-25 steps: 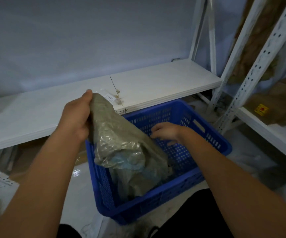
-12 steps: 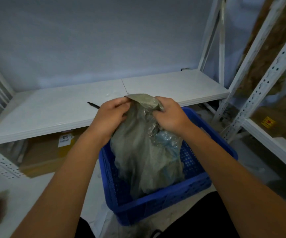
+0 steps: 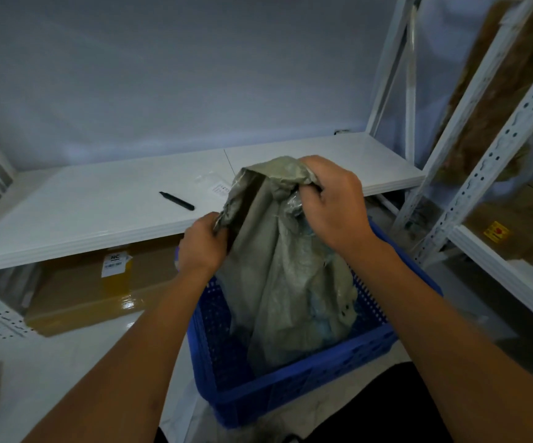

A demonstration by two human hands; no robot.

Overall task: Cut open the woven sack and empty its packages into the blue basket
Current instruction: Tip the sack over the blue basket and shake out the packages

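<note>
A grey-green woven sack (image 3: 278, 266) stands upright inside the blue basket (image 3: 290, 388) on the floor. My left hand (image 3: 202, 244) grips the sack's left edge near the top. My right hand (image 3: 332, 203) clutches the bunched top of the sack higher up. Pale blue plastic shows through the sack at its right side and near its bottom. The lower end of the sack rests in the basket, and its contents are mostly hidden.
A white shelf board (image 3: 99, 212) runs behind the basket with a black pen-like tool (image 3: 177, 200) and a small label (image 3: 222, 188) on it. A cardboard box (image 3: 99, 289) lies under the shelf. White perforated rack posts (image 3: 495, 155) stand at the right.
My right hand came out of the basket and took the sack's top. My left hand has since slid down to the sack's left edge, and the sack now stands taller.
</note>
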